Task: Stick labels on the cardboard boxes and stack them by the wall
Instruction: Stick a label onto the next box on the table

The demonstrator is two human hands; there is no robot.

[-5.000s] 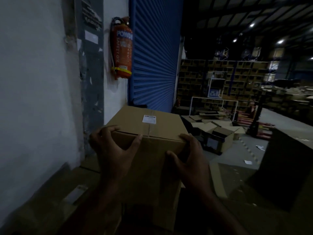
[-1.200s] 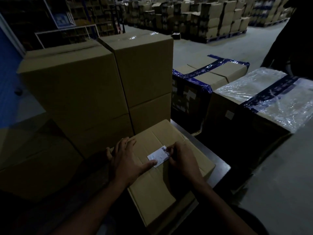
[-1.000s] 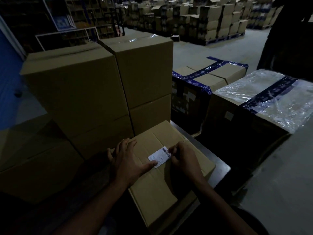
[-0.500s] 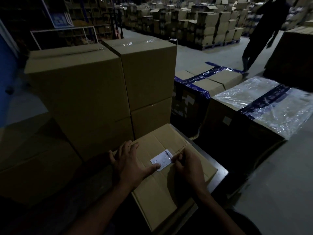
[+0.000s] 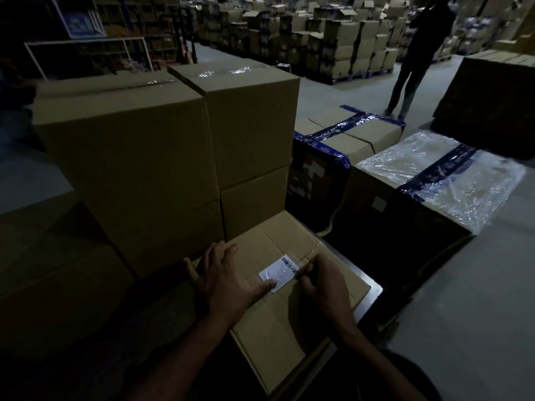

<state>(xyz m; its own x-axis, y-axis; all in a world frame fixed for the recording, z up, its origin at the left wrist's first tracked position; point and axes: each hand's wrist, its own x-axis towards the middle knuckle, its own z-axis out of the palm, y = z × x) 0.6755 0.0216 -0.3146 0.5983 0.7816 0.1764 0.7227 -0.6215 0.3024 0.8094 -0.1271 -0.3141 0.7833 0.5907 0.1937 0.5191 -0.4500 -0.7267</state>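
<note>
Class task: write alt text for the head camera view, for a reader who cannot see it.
Two hands press a white label onto a cardboard box: left hand flat, right hand pinching its edge. Taller boxes stand behind.

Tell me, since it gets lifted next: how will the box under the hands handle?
The cardboard box looks stiff, its flaps closed flat. Its broad, low shape probably won't tip. Weight can't be judged.

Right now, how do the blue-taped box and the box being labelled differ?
The blue-taped box has dark blue tape crossing its top; the box being labelled shows only clear tape. The latter carries a white label under both hands; the former's top has none. Both are closed brown cardboard.
</note>
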